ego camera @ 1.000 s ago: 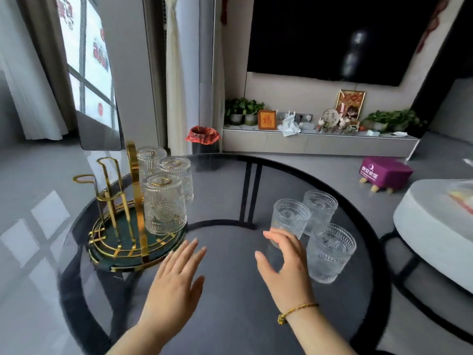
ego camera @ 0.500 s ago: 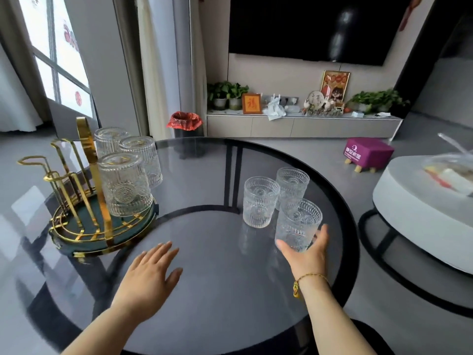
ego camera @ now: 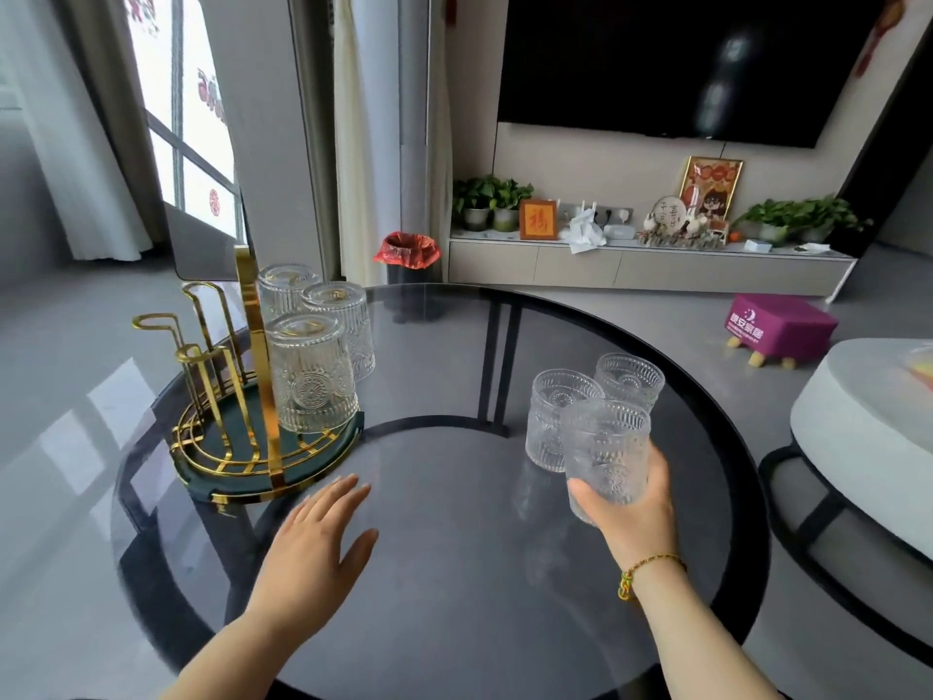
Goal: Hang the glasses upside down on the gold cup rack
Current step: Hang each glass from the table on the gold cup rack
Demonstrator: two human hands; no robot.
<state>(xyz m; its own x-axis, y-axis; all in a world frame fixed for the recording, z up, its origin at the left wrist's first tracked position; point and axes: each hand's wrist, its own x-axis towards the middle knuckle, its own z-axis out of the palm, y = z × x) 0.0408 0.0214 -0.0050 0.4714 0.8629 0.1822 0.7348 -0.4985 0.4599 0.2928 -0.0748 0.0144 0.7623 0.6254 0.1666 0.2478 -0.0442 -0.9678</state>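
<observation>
Roughly halfway, I judge: three ribbed clear glasses (ego camera: 312, 376) hang inverted on the gold wire cup rack (ego camera: 242, 396) at ten o'clock on the round smoked-glass tabletop (ego camera: 454, 573), my right hand (ego camera: 631, 507) wraps a fourth glass (ego camera: 606, 447) at three o'clock, two upright glasses (ego camera: 555, 416) wait behind, left hand (ego camera: 318, 543) spread flat.

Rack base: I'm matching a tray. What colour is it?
Dark green rack base under gold wire, head view.

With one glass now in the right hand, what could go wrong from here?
1. The right hand holds the held glass close against the two upright glasses; moving it away could knock them.
2. The free pegs sit on the gold rack's far side, so reaching could bump the three hung glasses.
3. The grip is low on ribbed glass and may slip when inverting.
</observation>
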